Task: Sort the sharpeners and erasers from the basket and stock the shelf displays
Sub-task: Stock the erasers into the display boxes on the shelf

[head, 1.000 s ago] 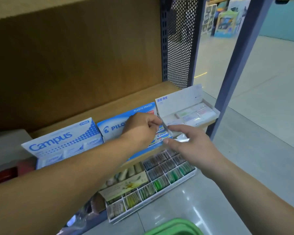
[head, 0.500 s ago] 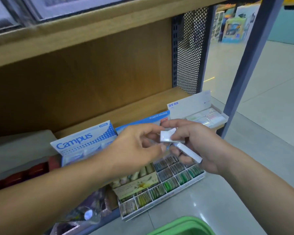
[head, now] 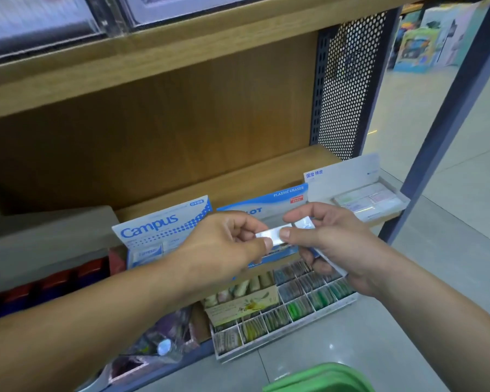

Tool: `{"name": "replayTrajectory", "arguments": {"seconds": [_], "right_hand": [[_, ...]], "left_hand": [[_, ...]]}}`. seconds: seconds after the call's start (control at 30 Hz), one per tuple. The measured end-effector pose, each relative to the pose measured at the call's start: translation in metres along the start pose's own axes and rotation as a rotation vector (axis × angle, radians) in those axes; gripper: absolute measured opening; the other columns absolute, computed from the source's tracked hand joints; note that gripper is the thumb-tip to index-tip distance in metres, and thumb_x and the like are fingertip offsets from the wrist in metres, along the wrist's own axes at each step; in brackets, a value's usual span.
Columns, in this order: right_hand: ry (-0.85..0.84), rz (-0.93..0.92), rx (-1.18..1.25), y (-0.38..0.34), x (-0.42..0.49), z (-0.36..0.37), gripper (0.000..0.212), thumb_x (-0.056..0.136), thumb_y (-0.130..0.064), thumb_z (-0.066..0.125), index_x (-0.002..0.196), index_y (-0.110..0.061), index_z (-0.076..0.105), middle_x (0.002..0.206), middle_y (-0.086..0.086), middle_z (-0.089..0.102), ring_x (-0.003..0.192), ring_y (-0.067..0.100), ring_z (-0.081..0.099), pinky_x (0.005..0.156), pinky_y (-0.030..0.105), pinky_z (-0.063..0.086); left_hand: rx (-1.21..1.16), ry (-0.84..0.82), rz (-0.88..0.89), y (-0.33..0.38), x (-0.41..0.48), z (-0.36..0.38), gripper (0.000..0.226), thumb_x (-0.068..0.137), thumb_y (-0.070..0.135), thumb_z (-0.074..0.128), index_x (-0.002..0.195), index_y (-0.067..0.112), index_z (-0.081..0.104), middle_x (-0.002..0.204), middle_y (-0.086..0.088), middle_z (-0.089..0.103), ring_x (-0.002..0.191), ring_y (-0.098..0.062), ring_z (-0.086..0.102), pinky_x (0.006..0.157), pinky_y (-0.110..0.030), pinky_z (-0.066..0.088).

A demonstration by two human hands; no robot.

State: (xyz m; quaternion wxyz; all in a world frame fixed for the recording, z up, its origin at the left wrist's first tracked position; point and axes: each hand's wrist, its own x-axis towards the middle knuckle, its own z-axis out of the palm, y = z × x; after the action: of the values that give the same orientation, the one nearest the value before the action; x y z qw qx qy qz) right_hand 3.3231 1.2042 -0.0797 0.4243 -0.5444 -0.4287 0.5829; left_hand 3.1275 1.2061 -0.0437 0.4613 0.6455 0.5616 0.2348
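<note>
A small wrapped white eraser [head: 270,232] is held between both hands in front of the shelf. My left hand [head: 227,244] pinches its left end. My right hand [head: 334,244] pinches its right end and also holds other wrapped erasers [head: 327,257] in its curled fingers. Behind the hands on the wooden shelf [head: 238,179] stand a blue Campus eraser box [head: 161,230], a blue Pilot plastic eraser box [head: 266,202], partly hidden, and a white eraser box [head: 359,188]. The green basket's rim [head: 320,377] shows at the bottom edge.
A compartmented tray of coloured items [head: 289,312] juts out from the lower shelf. Red and blue boxes [head: 40,287] sit lower left. A perforated metal panel [head: 348,89] and a grey upright post [head: 447,117] bound the shelf on the right; tiled floor beyond.
Both hands drew back from the Pilot box toward me, taking erasers along. The small eraser now lies stretched between the two hands, and the view tilted upward.
</note>
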Motion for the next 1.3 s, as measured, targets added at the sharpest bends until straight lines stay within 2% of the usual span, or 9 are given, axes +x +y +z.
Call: {"name": "replayTrajectory", "arguments": {"seconds": [0.13, 0.3, 0.43, 0.63, 0.83, 0.93, 1.03, 1.17, 1.3], "right_hand": [[0.063, -0.033, 0.005, 0.001, 0.003, 0.001, 0.030, 0.080, -0.012, 0.085, 0.105, -0.017, 0.069, 0.075, 0.007, 0.063, 0.047, 0.018, 0.046, 0.040, 0.021, 0.028], [0.108, -0.036, -0.047, -0.002, 0.001, -0.008, 0.030, 0.076, -0.018, 0.089, 0.101, -0.015, 0.071, 0.080, 0.002, 0.067, 0.046, 0.019, 0.046, 0.039, 0.020, 0.030], [0.324, -0.045, -0.088, -0.001, 0.007, -0.050, 0.024, 0.082, -0.026, 0.084, 0.098, -0.017, 0.069, 0.085, 0.008, 0.075, 0.046, 0.015, 0.045, 0.039, 0.021, 0.032], [0.535, -0.233, -0.352, 0.020, 0.019, -0.098, 0.021, 0.084, -0.030, 0.081, 0.100, -0.029, 0.067, 0.104, -0.017, 0.064, 0.089, 0.010, 0.059, 0.082, 0.029, 0.047], [0.478, -0.203, -0.375, 0.034, 0.023, -0.112, 0.044, 0.084, -0.030, 0.081, 0.125, -0.031, 0.066, 0.124, -0.020, 0.059, 0.115, 0.003, 0.052, 0.096, 0.024, 0.041], [0.477, -0.182, -0.160, 0.040, 0.022, -0.115, 0.034, 0.087, -0.029, 0.078, 0.120, -0.031, 0.069, 0.118, -0.017, 0.065, 0.084, 0.007, 0.061, 0.078, 0.032, 0.056], [0.481, -0.133, -0.026, 0.034, 0.017, -0.113, 0.019, 0.096, -0.026, 0.067, 0.114, -0.031, 0.068, 0.095, -0.002, 0.064, 0.046, 0.008, 0.049, 0.046, 0.024, 0.042], [0.440, -0.082, 0.136, 0.018, 0.014, -0.105, 0.026, 0.095, -0.011, 0.058, 0.111, -0.029, 0.068, 0.092, 0.010, 0.073, 0.049, 0.016, 0.047, 0.046, 0.029, 0.031], [0.428, -0.061, 0.195, 0.012, 0.011, -0.100, 0.028, 0.095, -0.006, 0.055, 0.110, -0.025, 0.068, 0.096, 0.012, 0.075, 0.050, 0.018, 0.047, 0.046, 0.029, 0.031]], "left_hand": [[0.008, 0.010, -0.021, -0.003, 0.004, 0.002, 0.007, 0.095, 0.026, 0.073, 0.094, 0.019, 0.075, 0.085, -0.009, 0.076, 0.071, -0.020, 0.064, 0.074, -0.046, 0.059], [0.022, 0.013, -0.004, -0.003, 0.015, 0.006, 0.004, 0.090, 0.023, 0.077, 0.092, 0.020, 0.075, 0.077, -0.002, 0.073, 0.063, -0.009, 0.061, 0.061, -0.024, 0.054], [0.123, 0.061, 0.040, 0.013, 0.045, 0.017, 0.006, 0.089, 0.027, 0.079, 0.093, 0.025, 0.074, 0.079, 0.003, 0.073, 0.064, -0.020, 0.065, 0.058, -0.025, 0.051], [0.465, 0.137, 0.219, 0.049, 0.123, 0.061, 0.012, 0.084, 0.027, 0.080, 0.085, 0.020, 0.071, 0.083, 0.009, 0.071, 0.074, -0.009, 0.064, 0.062, -0.018, 0.045], [0.660, 0.163, 0.201, 0.038, 0.158, 0.090, 0.015, 0.086, 0.031, 0.075, 0.075, 0.024, 0.068, 0.080, 0.011, 0.070, 0.081, -0.015, 0.068, 0.077, -0.032, 0.058], [0.687, 0.163, 0.210, 0.032, 0.163, 0.091, 0.012, 0.086, 0.034, 0.072, 0.077, 0.028, 0.069, 0.080, 0.013, 0.070, 0.081, -0.016, 0.068, 0.077, -0.035, 0.058], [0.746, 0.149, 0.219, 0.035, 0.163, 0.089, 0.012, 0.087, 0.036, 0.070, 0.079, 0.029, 0.067, 0.081, 0.014, 0.069, 0.082, -0.016, 0.067, 0.078, -0.037, 0.058], [0.778, 0.110, 0.189, 0.036, 0.165, 0.089, 0.009, 0.088, 0.034, 0.072, 0.083, 0.029, 0.065, 0.089, 0.012, 0.067, 0.086, -0.017, 0.066, 0.082, -0.035, 0.057], [0.488, 0.097, 0.150, 0.032, 0.166, 0.094, 0.012, 0.090, 0.025, 0.074, 0.101, 0.025, 0.069, 0.094, 0.008, 0.066, 0.089, -0.016, 0.065, 0.078, -0.024, 0.050]]}}
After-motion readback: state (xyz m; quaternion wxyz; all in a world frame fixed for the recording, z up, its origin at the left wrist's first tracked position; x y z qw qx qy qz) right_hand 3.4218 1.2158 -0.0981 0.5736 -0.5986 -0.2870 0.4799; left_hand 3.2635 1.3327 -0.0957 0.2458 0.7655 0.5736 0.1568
